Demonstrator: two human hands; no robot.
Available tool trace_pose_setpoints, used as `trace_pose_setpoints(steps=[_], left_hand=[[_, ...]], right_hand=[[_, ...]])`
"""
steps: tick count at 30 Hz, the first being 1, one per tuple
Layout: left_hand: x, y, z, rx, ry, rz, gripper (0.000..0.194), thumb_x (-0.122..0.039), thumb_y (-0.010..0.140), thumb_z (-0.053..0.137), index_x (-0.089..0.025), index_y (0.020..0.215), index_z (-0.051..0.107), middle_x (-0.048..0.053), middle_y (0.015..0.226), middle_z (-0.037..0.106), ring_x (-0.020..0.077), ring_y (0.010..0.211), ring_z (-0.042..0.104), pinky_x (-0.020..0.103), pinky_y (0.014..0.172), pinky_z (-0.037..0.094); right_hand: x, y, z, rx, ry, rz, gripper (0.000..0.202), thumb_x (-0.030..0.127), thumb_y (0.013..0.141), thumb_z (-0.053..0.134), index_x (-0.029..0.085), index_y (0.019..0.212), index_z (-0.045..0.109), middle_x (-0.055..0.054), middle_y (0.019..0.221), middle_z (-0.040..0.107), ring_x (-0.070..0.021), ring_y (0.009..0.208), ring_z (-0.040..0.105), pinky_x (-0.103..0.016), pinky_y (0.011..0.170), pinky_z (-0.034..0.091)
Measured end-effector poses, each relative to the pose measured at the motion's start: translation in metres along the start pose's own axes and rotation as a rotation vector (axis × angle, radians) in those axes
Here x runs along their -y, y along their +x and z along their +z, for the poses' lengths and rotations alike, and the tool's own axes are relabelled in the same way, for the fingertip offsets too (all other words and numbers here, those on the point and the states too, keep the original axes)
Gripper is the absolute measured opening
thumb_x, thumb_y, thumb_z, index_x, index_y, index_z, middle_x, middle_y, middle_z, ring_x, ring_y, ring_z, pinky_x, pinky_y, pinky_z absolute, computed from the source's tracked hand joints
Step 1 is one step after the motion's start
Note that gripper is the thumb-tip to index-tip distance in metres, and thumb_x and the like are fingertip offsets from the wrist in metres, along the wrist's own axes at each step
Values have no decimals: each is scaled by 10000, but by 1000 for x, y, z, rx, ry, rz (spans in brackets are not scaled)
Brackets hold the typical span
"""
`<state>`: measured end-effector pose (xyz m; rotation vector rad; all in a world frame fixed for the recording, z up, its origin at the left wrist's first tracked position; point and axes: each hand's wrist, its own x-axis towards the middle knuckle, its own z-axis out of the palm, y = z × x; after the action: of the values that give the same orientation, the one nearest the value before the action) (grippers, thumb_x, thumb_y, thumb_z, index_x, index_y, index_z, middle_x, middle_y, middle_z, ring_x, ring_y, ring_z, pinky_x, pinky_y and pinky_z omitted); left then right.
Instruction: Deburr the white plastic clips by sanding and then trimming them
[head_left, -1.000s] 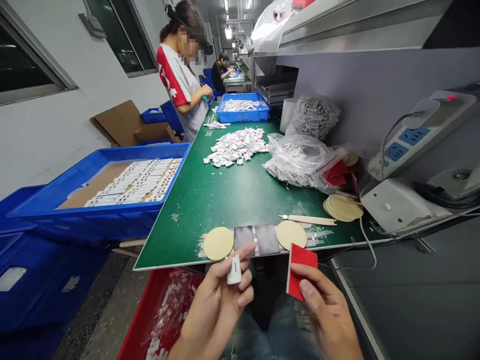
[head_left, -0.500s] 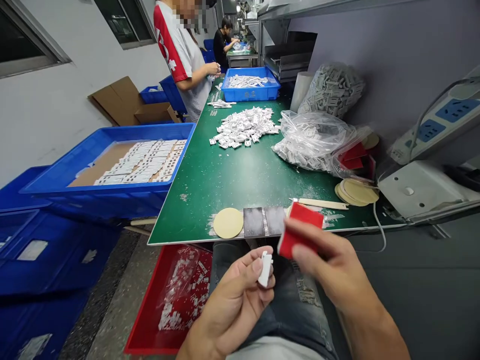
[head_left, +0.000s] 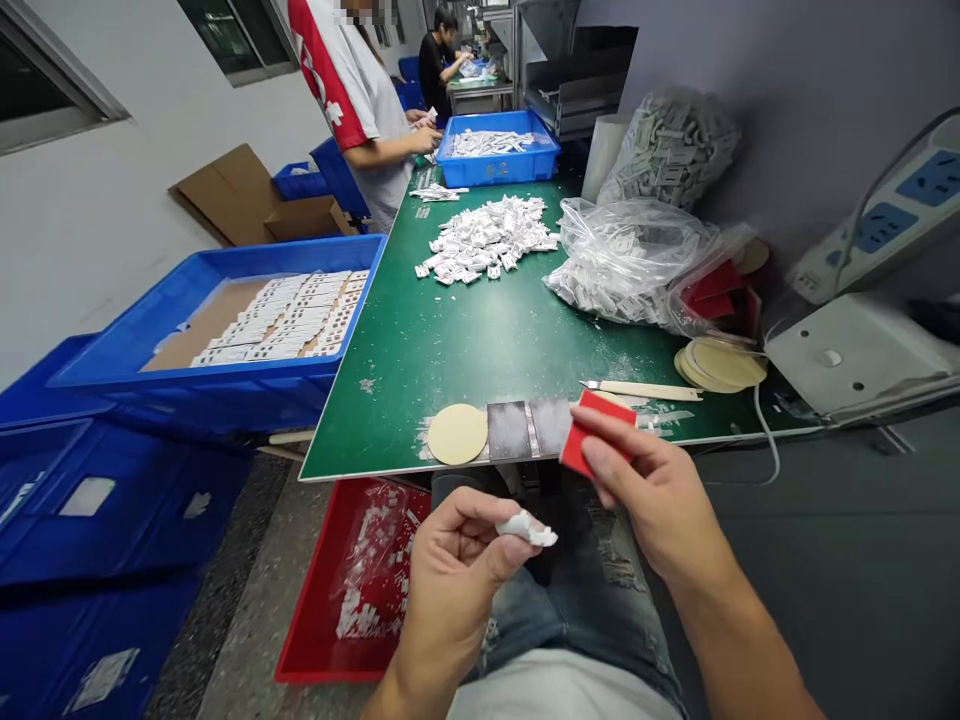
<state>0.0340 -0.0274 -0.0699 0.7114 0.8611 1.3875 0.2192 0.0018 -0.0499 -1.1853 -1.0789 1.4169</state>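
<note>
Between thumb and fingers of my left hand (head_left: 469, 560) is a small white plastic part (head_left: 528, 528), held over my lap and turned sideways. My right hand (head_left: 645, 480) pinches a flat red sanding block (head_left: 592, 430) near the table edge, to the right of the white part and apart from it. Just beyond my hands, a round yellow disc (head_left: 457, 434) and dark sanding pads (head_left: 508, 431) lie along the front edge of the green table (head_left: 465, 340). A knife with a pale handle (head_left: 645, 390) lies behind the block.
A heap of white parts (head_left: 491, 235) lies mid-table, with a blue tray (head_left: 498, 168) behind. Bags of parts (head_left: 622, 270) and yellow discs (head_left: 724, 364) are at right. A red bin (head_left: 307, 640) stands below; a large blue crate (head_left: 127, 345) is at left. A co-worker (head_left: 367, 110) stands beyond.
My left hand has turned the white part from upright to sideways. The red block in my right hand has shifted slightly up and tilted differently. The camera view has shifted a little.
</note>
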Motion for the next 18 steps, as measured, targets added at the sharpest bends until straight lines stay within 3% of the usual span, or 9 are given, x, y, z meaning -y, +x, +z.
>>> trace_pose_setpoints(steps=[3, 6, 9, 11, 13, 16, 18], left_hand=[[-2, -1, 6, -24, -34, 16, 195, -199, 692, 909, -196, 772, 731, 20, 766, 796, 145, 700, 753, 209, 680, 584], [-5, -4, 10, -135, -41, -15, 239, -211, 642, 939, -211, 729, 717, -9, 721, 783, 144, 703, 743, 228, 709, 583], [-5, -6, 12, -113, -72, -77, 241, -217, 636, 943, -217, 722, 718, -13, 698, 774, 137, 660, 724, 225, 664, 571], [-5, -7, 12, -94, -129, -102, 248, -217, 627, 947, -213, 717, 716, -13, 679, 761, 130, 633, 707, 212, 625, 559], [-5, -6, 12, -108, -176, -132, 251, -223, 622, 951, -211, 723, 721, -19, 657, 748, 123, 627, 700, 196, 609, 555], [-5, -4, 13, -68, -217, -193, 247, -256, 629, 949, -213, 753, 740, -15, 679, 759, 112, 612, 697, 179, 592, 556], [-6, -4, 14, -79, -180, -128, 235, -258, 640, 942, -224, 755, 740, -18, 701, 766, 114, 629, 702, 185, 612, 564]], right_hand=[[1, 4, 5, 277, 136, 74, 518, 461, 707, 866, 189, 1140, 785, 19, 534, 640, -86, 430, 483, -203, 427, 394], [4, 5, 12, -75, 169, 54, 387, 418, 756, 837, 223, 1087, 793, 55, 483, 578, -61, 429, 442, -173, 432, 355], [5, 7, 17, 102, 232, 94, 422, 447, 691, 862, 182, 1015, 810, 44, 453, 551, -73, 385, 399, -197, 376, 298], [3, 8, 18, 36, 215, 84, 335, 353, 717, 859, 191, 1006, 811, 44, 497, 559, -64, 423, 400, -187, 402, 294], [1, 8, 17, -46, 232, 48, 296, 360, 784, 808, 227, 1048, 798, 55, 522, 548, -56, 447, 385, -176, 424, 290], [2, 9, 15, 172, 216, 91, 435, 432, 763, 822, 187, 1121, 788, 53, 480, 537, -66, 406, 386, -198, 403, 321], [4, 13, 13, 131, 172, 94, 427, 377, 774, 834, 200, 1158, 775, 54, 511, 563, -62, 448, 445, -176, 441, 367]])
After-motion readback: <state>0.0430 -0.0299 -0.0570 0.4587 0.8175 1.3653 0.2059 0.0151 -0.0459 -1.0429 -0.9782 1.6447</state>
